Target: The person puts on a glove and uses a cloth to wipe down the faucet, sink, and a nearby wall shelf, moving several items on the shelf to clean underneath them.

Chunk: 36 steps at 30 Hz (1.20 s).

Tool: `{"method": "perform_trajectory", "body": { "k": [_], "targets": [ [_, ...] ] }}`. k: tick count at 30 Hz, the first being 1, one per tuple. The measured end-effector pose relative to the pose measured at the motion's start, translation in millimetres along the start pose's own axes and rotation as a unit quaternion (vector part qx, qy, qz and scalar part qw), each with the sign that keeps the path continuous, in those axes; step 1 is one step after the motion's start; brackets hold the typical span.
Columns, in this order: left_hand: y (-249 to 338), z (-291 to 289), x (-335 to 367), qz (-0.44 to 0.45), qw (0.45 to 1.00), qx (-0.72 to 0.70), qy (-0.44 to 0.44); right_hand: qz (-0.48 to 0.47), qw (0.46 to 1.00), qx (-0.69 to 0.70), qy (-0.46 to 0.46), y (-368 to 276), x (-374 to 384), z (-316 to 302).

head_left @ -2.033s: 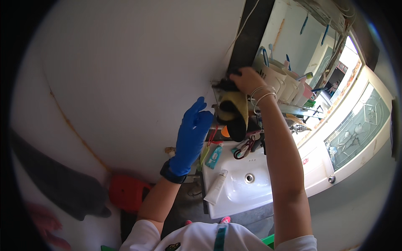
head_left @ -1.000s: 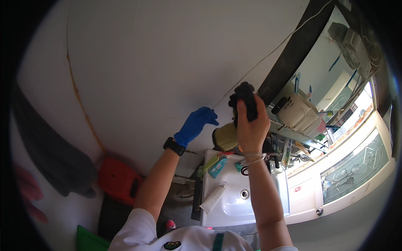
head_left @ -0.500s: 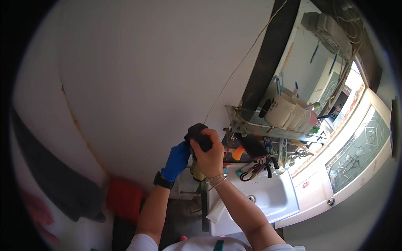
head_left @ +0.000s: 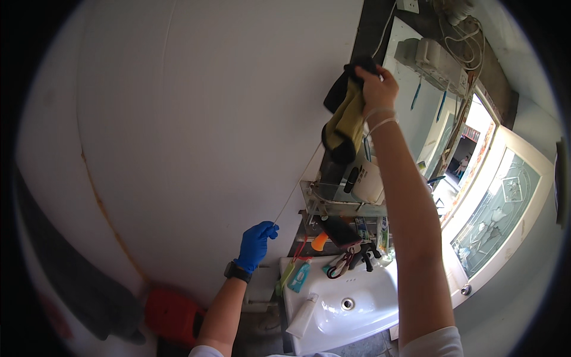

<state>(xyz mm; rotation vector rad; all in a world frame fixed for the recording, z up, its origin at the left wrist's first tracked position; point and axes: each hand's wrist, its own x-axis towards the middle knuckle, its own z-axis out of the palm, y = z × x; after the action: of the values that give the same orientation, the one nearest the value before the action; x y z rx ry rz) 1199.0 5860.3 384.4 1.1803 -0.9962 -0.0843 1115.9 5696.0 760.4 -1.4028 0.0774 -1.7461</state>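
Observation:
My right hand [head_left: 380, 89], bare with a bangle at the wrist, is raised toward the upper middle and grips black-and-olive socks [head_left: 348, 122], which hang down in front of the wall and shelf. Lower down, my left hand [head_left: 256, 243] wears a blue glove and a dark wrist device; its fingers are closed on a thin white cord [head_left: 296, 184]. From there the cord rises slantwise behind the socks, and a length of it shows again near the top. The socks are slightly blurred, so how many there are is hard to tell.
A glass shelf [head_left: 357, 208] with cups [head_left: 370, 183] juts out above the white sink [head_left: 351, 309]. On the sink's rim lie a white tube [head_left: 304, 315] and a teal packet [head_left: 299, 276]. A red plastic thing [head_left: 172, 312] and hanging dark cloth [head_left: 77, 285] are at lower left; a door [head_left: 505, 202] is right.
My right hand has moved up and right with the dark bundle, which now hangs loose as socks. My left hand has parted from it, dropped slightly and stays on the cord.

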Motion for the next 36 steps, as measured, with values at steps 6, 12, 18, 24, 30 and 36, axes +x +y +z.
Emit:
{"method": "perform_trajectory", "body": {
  "k": [6,12,18,24,30,36],
  "targets": [
    [-17,5,15,0.039,0.999,0.025,0.014,-0.017,0.996,-0.088,-0.008,-49,128,2],
    [-17,1,18,0.015,1.0,0.014,0.009,0.111,0.984,0.101,-0.096,-82,149,11],
    [-7,1,13,-0.015,1.0,-0.001,-0.01,0.159,0.936,0.012,-0.315,-59,142,22],
    [-1,-22,3,-0.043,0.997,-0.063,-0.005,0.005,0.983,0.133,0.126,-36,59,34],
    [23,-27,22,-0.071,0.992,-0.008,-0.105,0.245,0.894,0.136,-0.349,-29,32,25],
    [9,-52,23,-0.041,0.993,-0.029,-0.106,0.372,0.888,0.172,-0.209,-28,-115,10]
  ]
}}
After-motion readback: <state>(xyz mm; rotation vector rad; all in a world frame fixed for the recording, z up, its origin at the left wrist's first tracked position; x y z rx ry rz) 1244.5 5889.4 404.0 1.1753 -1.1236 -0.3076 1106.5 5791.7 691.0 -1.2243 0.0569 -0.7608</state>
